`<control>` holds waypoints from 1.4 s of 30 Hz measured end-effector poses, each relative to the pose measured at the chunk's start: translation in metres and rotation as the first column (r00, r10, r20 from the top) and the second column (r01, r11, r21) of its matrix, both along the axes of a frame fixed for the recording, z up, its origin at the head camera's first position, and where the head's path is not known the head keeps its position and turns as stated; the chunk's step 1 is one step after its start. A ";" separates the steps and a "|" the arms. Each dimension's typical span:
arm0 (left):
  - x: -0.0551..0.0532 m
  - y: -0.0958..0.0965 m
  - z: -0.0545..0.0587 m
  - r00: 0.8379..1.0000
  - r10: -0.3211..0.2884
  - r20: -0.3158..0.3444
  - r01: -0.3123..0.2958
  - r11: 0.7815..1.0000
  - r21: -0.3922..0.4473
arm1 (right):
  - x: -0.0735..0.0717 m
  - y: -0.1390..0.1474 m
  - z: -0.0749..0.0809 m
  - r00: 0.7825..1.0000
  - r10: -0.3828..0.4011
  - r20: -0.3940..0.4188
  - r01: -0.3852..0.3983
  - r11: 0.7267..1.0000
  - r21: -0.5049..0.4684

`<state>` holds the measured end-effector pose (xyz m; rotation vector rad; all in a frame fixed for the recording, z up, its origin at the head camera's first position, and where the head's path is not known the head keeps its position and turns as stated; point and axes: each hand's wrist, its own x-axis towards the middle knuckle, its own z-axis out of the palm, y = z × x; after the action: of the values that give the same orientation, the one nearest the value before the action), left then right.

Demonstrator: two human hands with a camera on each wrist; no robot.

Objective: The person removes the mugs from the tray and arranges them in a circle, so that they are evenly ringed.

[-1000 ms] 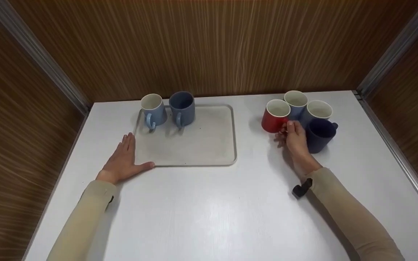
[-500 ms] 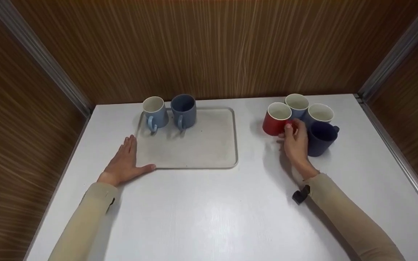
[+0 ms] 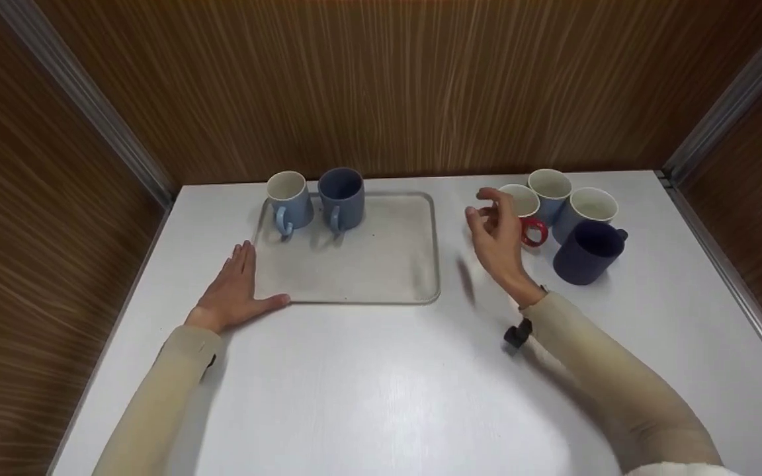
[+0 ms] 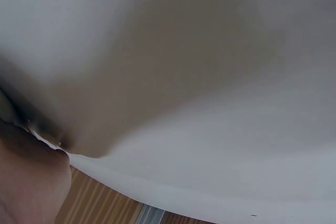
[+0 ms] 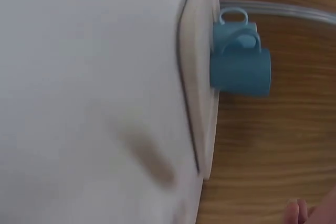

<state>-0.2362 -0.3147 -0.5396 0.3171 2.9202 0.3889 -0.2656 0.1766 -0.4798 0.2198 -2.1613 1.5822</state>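
Note:
My left hand (image 3: 230,291) rests flat at the near left corner of a pale grey tray (image 3: 381,271), fingers along its left side and thumb on the front edge. On the tray stand a light blue mug (image 3: 295,208) and a grey-blue mug (image 3: 351,208), handles toward me. My right hand (image 3: 500,241) hovers in front of a red mug (image 3: 521,200), fingers loosely bent and holding nothing. It hides most of that mug's body; the white inside and red handle show. In the right wrist view only the fingertips (image 5: 296,211) appear, at the lower right corner.
Behind the red mug are a blue mug (image 3: 550,185) and a blue-grey mug with a white inside (image 3: 589,205). A dark navy mug (image 3: 579,261) stands nearer. Brown wood-grain panels (image 3: 387,86) wall the white table (image 3: 368,383) at the back and sides.
My right hand has let go of the red mug's handle and moved left, across the front of that mug. My left hand stays at the tray's corner. The view has shifted slightly.

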 end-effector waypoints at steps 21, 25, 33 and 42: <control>-0.004 0.002 0.003 1.000 0.016 0.004 -0.016 1.000 0.008 | -0.038 -0.176 -0.026 0.790 0.458 0.407 -0.393 0.888 -0.237; -0.003 0.003 0.001 1.000 0.017 -0.001 -0.017 1.000 0.014 | -0.038 -0.189 -0.033 0.765 0.485 0.424 -0.365 0.869 -0.334; -0.001 0.003 0.001 1.000 0.012 0.001 -0.012 1.000 0.015 | -0.038 -0.194 -0.039 0.792 0.464 0.397 -0.334 0.873 -0.354; 0.000 0.000 0.001 1.000 0.004 -0.002 -0.004 1.000 0.012 | -0.035 -0.191 -0.037 0.823 0.424 0.379 -0.330 0.899 -0.289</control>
<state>-0.2357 -0.3147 -0.5391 0.3141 2.9219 0.4076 -0.3010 -0.0147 -0.5164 0.2622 -2.3514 2.2619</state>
